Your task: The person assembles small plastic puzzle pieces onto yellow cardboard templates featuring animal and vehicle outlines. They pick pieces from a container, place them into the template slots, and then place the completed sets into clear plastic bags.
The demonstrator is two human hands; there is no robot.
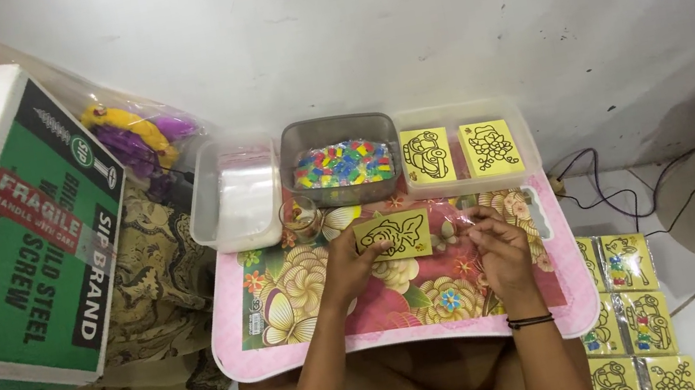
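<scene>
My left hand point(349, 266) pinches a yellow picture card with a black fish outline point(393, 235) over the flowery pink tabletop point(299, 351); my right hand point(502, 251) grips its clear plastic sleeve point(459, 225)

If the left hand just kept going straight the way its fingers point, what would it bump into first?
The left hand, holding a yellow card, points up the flowered tray toward the wall. Going straight on, it would probably first meet the small clear cup, then the dark tub of coloured bits. Depth is hard to judge from above.
</scene>
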